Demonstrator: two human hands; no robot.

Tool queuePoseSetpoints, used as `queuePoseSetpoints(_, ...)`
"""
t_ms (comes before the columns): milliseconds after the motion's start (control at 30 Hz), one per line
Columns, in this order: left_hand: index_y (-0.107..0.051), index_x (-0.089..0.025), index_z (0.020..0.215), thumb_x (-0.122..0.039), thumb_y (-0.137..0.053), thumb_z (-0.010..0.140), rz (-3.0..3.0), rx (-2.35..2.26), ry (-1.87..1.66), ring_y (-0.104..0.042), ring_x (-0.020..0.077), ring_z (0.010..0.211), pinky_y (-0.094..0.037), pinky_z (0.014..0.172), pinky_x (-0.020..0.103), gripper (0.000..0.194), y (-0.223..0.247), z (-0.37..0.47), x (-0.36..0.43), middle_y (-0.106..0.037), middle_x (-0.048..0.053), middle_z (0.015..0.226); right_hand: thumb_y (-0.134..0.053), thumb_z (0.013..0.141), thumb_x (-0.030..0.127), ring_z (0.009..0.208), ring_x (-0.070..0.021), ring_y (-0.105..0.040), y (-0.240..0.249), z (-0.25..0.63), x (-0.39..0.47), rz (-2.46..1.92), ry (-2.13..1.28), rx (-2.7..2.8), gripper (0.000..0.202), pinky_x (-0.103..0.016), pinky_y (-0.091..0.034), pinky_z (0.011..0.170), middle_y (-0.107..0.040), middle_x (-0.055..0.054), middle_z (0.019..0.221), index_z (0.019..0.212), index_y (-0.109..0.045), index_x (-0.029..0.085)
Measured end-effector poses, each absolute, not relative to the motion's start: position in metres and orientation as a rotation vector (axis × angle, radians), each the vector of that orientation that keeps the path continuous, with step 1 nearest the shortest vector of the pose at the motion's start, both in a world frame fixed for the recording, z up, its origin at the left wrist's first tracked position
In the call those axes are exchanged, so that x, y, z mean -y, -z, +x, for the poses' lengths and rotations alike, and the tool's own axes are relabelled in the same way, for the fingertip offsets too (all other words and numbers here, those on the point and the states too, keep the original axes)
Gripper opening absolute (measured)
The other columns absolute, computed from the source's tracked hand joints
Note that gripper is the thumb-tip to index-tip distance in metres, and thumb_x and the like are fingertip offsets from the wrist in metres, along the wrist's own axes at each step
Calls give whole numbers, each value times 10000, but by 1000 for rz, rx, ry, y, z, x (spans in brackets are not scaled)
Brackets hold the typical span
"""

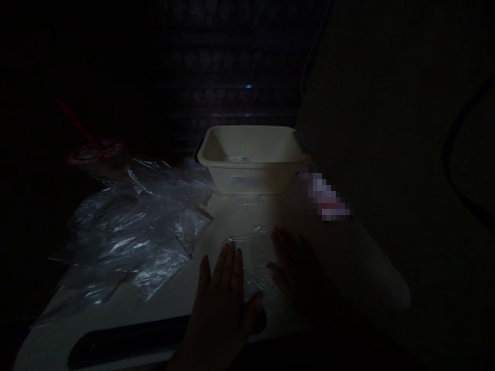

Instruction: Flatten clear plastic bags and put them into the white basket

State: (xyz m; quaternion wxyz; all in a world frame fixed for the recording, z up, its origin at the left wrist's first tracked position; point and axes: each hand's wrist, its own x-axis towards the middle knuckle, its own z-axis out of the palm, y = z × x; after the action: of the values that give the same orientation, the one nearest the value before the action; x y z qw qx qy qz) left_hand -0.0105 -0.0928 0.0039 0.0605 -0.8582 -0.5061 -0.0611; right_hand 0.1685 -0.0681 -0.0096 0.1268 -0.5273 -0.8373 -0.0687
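In dim light, a clear plastic bag (253, 252) lies flat on the pale board (228, 216) in front of me. My left hand (222, 288) rests palm down with its fingers stretched out, the fingertips at the bag's left edge. To the right, my right hand (296, 263) is in deep shadow, its thumb apart from the fingers and its fingertips by the bag's right side. Neither hand visibly grips anything. Several crumpled clear plastic bags (143, 232) lie in a heap left of my left hand.
A cream plastic tub (251, 178) stands behind the bag with something clear inside. At the back left is a red-lidded cup (96, 152) with a red straw. A blurred pinkish item (328, 201) lies at the right. The board has a dark handle slot (127, 340) near me.
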Motion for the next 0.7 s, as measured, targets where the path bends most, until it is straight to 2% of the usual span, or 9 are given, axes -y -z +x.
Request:
queuePoseSetpoints(100,-178,-57,1259,-482,-296,774,-2589,1552,172,-130,265,1209,-165,946,486,655,-3,-17,91,-215,162,1311,-340,799,342,1150,-239,-282,9,170,68,-1571,213,2435,488,-439,-241,919,-352,-128,1252,1200,-338,65)
queuePoseSetpoints(300,-143,-86,1269,-358,-252,813,-2626,1515,182,-150,231,1210,-175,945,476,543,-1,-26,89,-217,119,1320,-321,809,340,1157,-228,-277,6,169,67,-1548,189,2443,467,-435,-224,927,-362,-122,1247,1188,-351,68)
queuePoseSetpoints(700,-203,-88,1256,-405,-297,808,-2515,1532,175,-176,231,1204,-233,930,475,557,1,-22,89,-253,115,1304,-343,796,373,1154,-232,-285,15,172,66,-1513,252,2411,494,-435,-251,908,-362,-126,1246,1198,-332,87)
